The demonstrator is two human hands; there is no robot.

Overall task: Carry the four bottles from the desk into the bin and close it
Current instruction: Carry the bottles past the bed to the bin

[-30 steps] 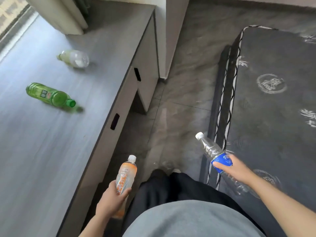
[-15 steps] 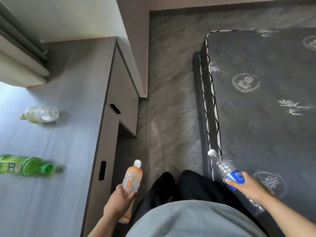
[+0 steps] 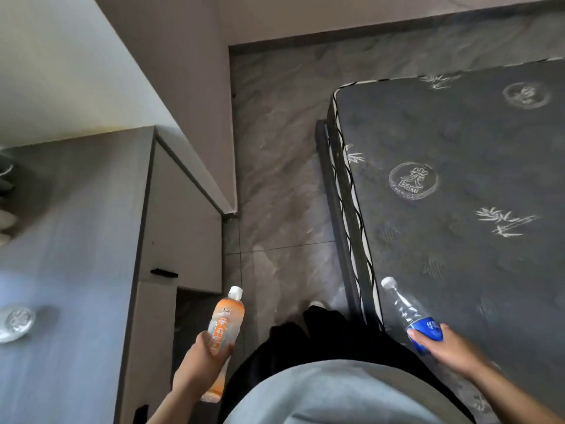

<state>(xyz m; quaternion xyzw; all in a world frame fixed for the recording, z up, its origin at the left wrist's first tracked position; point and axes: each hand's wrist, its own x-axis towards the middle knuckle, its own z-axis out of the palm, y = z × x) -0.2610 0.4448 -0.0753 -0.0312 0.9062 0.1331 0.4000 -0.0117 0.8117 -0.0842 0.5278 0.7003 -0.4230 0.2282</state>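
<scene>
My left hand (image 3: 203, 359) grips an orange-labelled bottle (image 3: 226, 321) with a white cap, held upright beside the desk's front edge. My right hand (image 3: 446, 350) holds a clear bottle with a blue label (image 3: 409, 313), its white cap tilted up and left over the mattress corner. On the grey desk (image 3: 76, 240) at the far left edge lies a pale clear bottle (image 3: 15, 321), only its base end showing. The green bottle and the bin are out of view.
A dark patterned mattress (image 3: 458, 194) fills the right side. Between it and the desk's drawers (image 3: 180, 240) runs a strip of grey marbled floor (image 3: 275, 179). A wall corner (image 3: 183, 87) rises behind the desk. My dark trousers and one shoe show below.
The view has swung right and away from the desk. The green bottle has left the frame and the pale bottle has slid to the left edge. Both hands still hold their bottles.
</scene>
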